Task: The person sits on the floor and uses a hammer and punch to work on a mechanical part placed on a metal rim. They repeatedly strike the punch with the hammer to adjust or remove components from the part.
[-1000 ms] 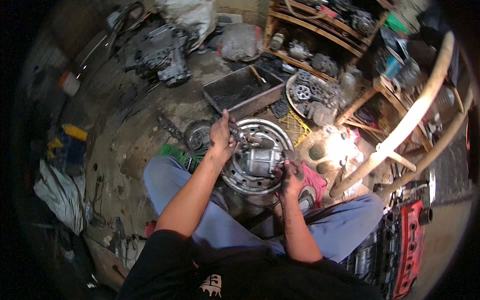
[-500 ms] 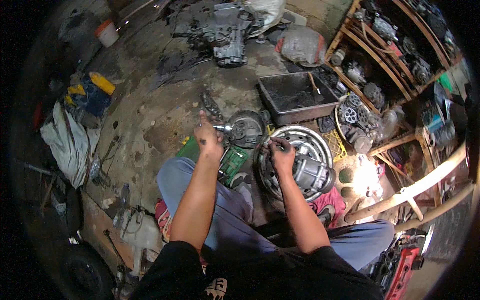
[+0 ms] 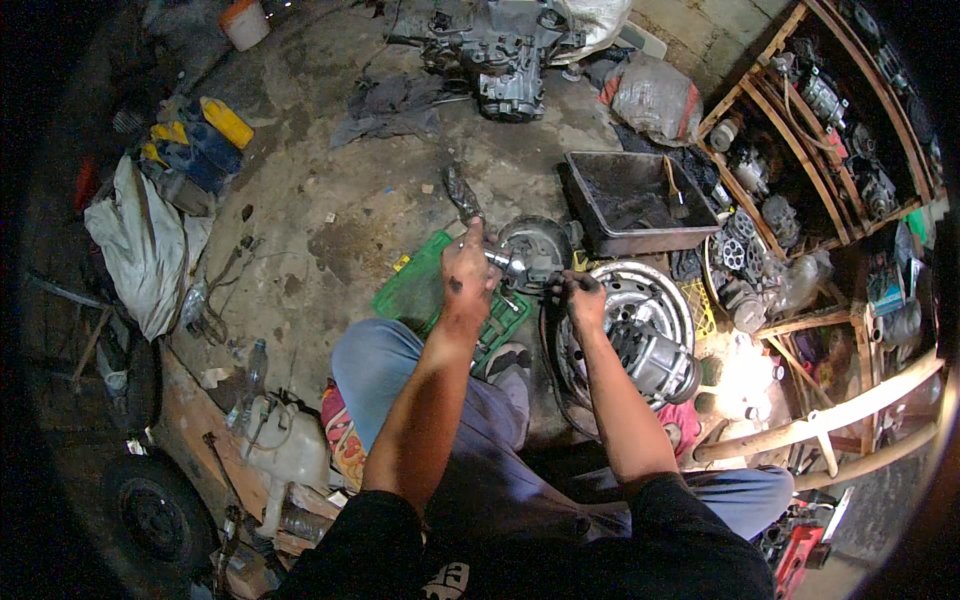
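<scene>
My left hand (image 3: 468, 272) is closed around a shiny metal tool (image 3: 508, 263) with a cylindrical end, held above the green tool case (image 3: 410, 282). Close to that end, my right hand (image 3: 582, 298) has its fingers pinched together; what they hold, if anything, is too small and dark to make out. Behind the tool lies a round dark metal part (image 3: 535, 238). Beside my right hand is a white steel wheel rim (image 3: 668, 278), and a grey metal housing (image 3: 648, 352) rests on it.
A black tray (image 3: 610, 240) holds a brush (image 3: 674, 185). A large gearbox (image 3: 510, 90) stands at the back. Wooden shelves (image 3: 780, 110) of parts rise at the right, near a bright lamp (image 3: 745, 372). A tyre (image 3: 155, 520) and a white plastic tank (image 3: 290, 440) lie at left.
My hands have come closer together, the metal tool's end now beside the fingers of my right hand. The whole view has shifted, so the surroundings sit further right and higher.
</scene>
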`<action>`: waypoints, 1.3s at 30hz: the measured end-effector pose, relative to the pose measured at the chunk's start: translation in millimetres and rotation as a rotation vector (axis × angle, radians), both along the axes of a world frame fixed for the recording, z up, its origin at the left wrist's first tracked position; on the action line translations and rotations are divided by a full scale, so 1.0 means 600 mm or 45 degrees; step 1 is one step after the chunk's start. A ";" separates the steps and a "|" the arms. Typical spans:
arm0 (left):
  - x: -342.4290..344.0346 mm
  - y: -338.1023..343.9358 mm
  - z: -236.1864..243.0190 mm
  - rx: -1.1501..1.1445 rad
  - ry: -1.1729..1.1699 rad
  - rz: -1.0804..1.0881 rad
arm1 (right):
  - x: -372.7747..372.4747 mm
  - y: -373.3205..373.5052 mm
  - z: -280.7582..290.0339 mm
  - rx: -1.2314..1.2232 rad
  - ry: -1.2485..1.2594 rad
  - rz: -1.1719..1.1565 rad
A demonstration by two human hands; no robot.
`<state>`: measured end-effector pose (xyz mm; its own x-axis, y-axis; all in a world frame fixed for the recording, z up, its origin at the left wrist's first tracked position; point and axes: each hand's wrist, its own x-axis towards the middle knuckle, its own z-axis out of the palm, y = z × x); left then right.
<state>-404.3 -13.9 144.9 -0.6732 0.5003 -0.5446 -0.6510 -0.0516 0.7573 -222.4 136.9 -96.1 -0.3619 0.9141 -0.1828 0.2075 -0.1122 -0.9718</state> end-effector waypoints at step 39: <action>0.463 0.136 -0.034 -0.524 2.340 -2.232 | 0.618 -0.124 0.304 0.191 -0.492 -0.325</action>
